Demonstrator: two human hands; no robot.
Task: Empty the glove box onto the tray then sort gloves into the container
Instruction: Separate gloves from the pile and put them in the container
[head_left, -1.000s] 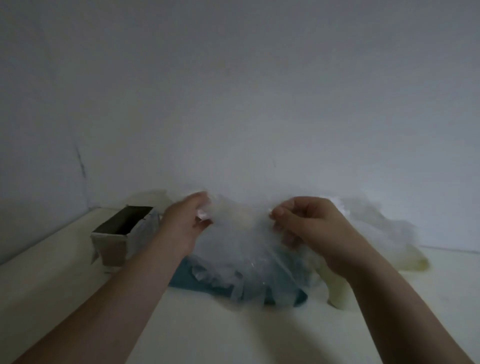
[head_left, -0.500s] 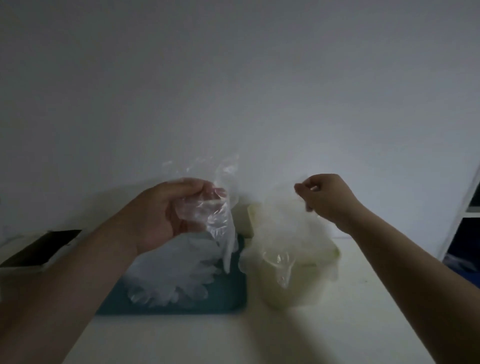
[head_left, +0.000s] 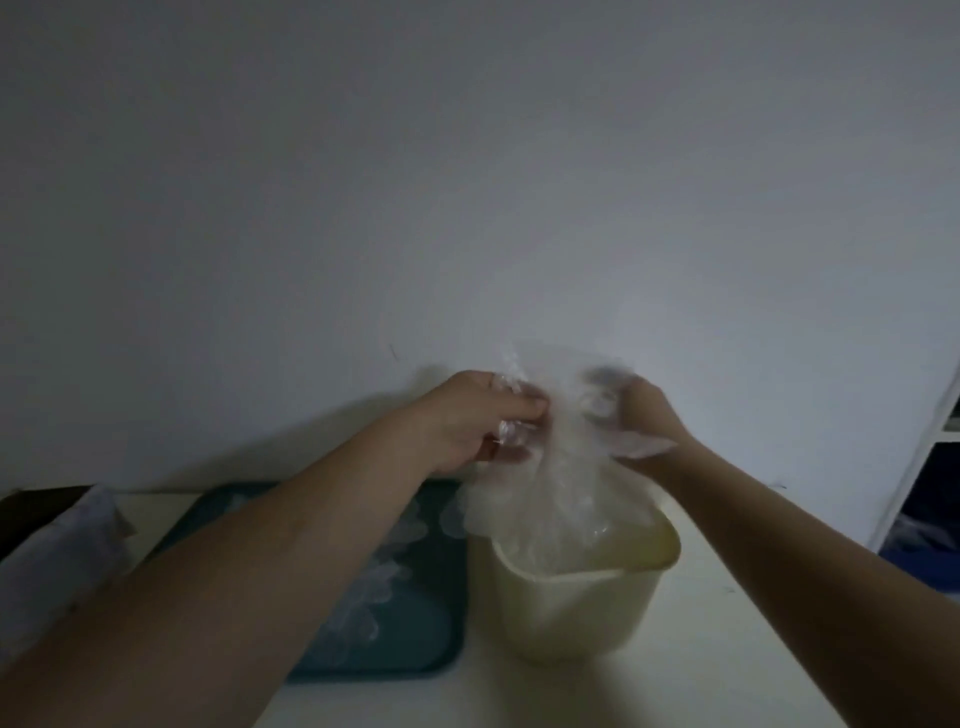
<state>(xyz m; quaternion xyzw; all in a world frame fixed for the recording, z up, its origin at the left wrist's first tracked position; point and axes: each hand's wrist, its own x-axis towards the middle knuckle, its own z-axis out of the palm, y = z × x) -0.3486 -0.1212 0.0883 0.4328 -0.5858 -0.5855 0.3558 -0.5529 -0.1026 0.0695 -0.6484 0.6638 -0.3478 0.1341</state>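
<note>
Holding the bunch of clear gloves (head_left: 563, 467) over the container (head_left: 571, 618)

We hold the bunch of clear gloves above the cream container. Its lower end hangs into the container's open mouth. Our left hand (head_left: 475, 423) grasps the upper left of the bunch, with the fingers curled round crumpled film. Our right hand (head_left: 641, 418) grasps the upper right, with the fingers curled and film draped over the knuckles. Both hands sit at about the same height, near each other and above the container rim.

The container stands upright on the pale surface (head_left: 691, 675), just beside the right edge of the teal tray (head_left: 421, 657). We cannot tell whether the two touch. Loose gloves (head_left: 387, 577) lie on the tray, partly hidden behind our left forearm.

The glove box (head_left: 36, 512) sits at the far left edge of the view, dark and blurred. We cannot tell its contents. A plain wall (head_left: 467, 208) rises behind the surface. A white shelving frame (head_left: 930, 441) shows at the right edge.
</note>
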